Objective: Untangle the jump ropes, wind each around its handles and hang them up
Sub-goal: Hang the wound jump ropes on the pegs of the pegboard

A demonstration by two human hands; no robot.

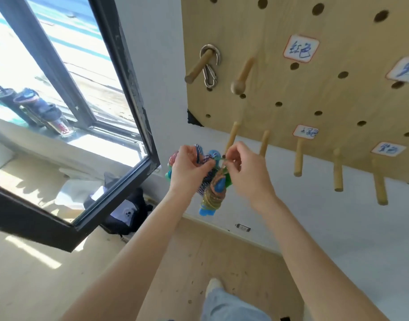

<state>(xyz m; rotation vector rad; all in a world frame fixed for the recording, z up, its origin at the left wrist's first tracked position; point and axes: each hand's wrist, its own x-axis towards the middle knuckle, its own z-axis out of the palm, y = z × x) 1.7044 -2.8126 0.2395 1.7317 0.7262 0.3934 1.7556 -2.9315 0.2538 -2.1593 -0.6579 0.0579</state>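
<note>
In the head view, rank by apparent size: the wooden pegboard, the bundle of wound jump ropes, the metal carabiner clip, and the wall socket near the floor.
1. Light wooden pegboard with round holes.
2. Colourful bundle of wound jump ropes, partly hidden by both hands.
3. Silver metal carabiner clip.
4. Small white wall socket; it sits farther away, so its rank against the clip is unsure.

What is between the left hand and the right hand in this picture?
In the head view, the bundle of wound jump ropes hangs between the left hand and right hand; both grip it.
</note>
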